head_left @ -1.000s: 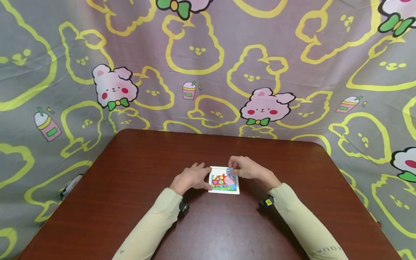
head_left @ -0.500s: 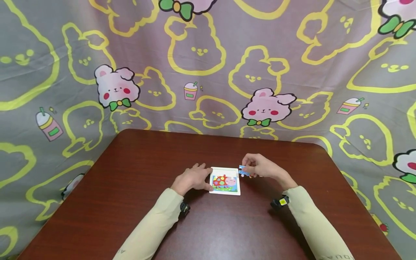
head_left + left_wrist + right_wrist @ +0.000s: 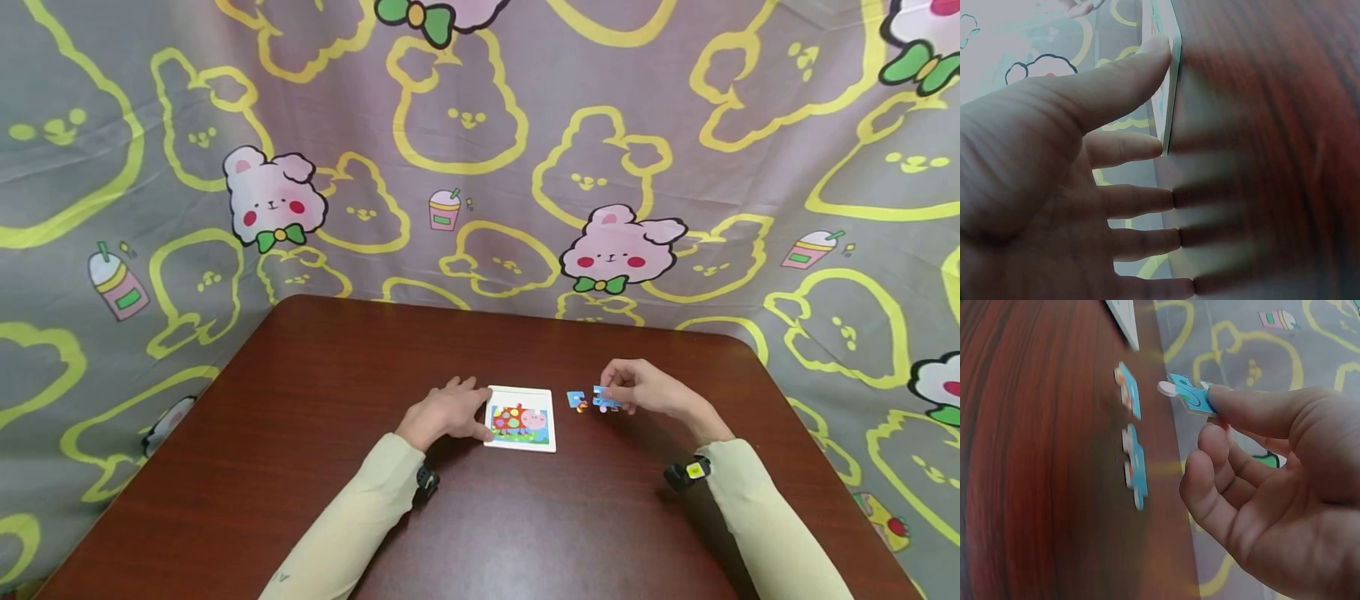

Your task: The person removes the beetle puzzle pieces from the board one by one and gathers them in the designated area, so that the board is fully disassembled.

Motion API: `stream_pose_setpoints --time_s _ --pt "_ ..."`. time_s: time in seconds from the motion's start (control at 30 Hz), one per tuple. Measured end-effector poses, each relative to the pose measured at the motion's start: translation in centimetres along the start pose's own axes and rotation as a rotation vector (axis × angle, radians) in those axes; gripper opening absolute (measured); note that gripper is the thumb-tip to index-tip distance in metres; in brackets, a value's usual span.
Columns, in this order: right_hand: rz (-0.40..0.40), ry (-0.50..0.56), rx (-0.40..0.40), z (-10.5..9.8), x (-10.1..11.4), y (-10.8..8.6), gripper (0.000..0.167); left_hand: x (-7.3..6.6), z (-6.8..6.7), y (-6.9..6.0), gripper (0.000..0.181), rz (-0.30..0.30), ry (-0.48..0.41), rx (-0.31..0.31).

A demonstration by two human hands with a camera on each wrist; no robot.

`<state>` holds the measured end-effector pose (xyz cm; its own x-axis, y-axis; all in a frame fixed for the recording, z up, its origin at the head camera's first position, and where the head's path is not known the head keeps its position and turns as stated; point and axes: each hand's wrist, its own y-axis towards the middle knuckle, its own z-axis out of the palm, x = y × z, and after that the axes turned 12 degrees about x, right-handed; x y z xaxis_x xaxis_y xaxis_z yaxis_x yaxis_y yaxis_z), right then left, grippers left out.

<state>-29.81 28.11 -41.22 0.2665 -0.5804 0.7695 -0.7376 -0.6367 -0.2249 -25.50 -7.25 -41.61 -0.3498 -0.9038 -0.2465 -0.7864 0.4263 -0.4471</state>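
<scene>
One blue jigsaw piece (image 3: pixel 1191 394), its pale knob jutting out from one side, is pinched in a person's right hand (image 3: pixel 648 390), raised above a red-brown table (image 3: pixel 480 525). The thumb presses its near edge, while a finger behind the piece is largely hidden; the other fingers curl loosely below. Two more pieces lie flat on the wood: the first loose piece (image 3: pixel 1127 390) nearer a white puzzle tray (image 3: pixel 528 397), the second loose piece (image 3: pixel 1135 465) just beside it, a narrow gap between them. Both show blue faces with touches of other colours.

The tray rests to the left of all three pieces, apart from them. Inside, a puzzle picture (image 3: pixel 517 425) fills the lower part: a red body with coloured spots, a pink face, green along the bottom. Its upper strip is white.

At the tray's left side, the left hand (image 3: pixel 442 414) spreads its fingers, straight and grasping nothing, the thumb touching the rim.

Pale sleeves (image 3: pixel 341 504) cover both forearms, with a dark device strapped at each wrist, the right device (image 3: pixel 688 472) bearing a yellow patch. Behind the table hangs a grey cloth (image 3: pixel 495 100) printed with yellow outlines, pink rabbit heads and cups.
</scene>
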Motion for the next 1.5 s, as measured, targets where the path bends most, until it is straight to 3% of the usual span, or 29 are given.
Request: stream_pose_setpoints --time_s 0.4,0.77,1.37,1.5 --pt "0.102 -0.057 0.025 -1.3 -1.4 -2.0 0.015 -0.1 0.0 0.0 0.076 0.001 0.001 0.000" --pt "0.135 -0.044 0.060 -2.4 -3.5 -2.6 0.015 0.0 0.0 0.0 0.075 0.000 0.010 -0.008" --pt "0.209 -0.057 -0.016 -1.7 -4.1 -1.9 0.026 0.0 0.1 0.1 0.075 -0.001 0.010 -0.001" --pt "0.257 -0.079 -0.034 -1.6 -4.0 -1.8 0.027 0.0 0.1 0.2 0.075 -0.001 0.018 -0.003"
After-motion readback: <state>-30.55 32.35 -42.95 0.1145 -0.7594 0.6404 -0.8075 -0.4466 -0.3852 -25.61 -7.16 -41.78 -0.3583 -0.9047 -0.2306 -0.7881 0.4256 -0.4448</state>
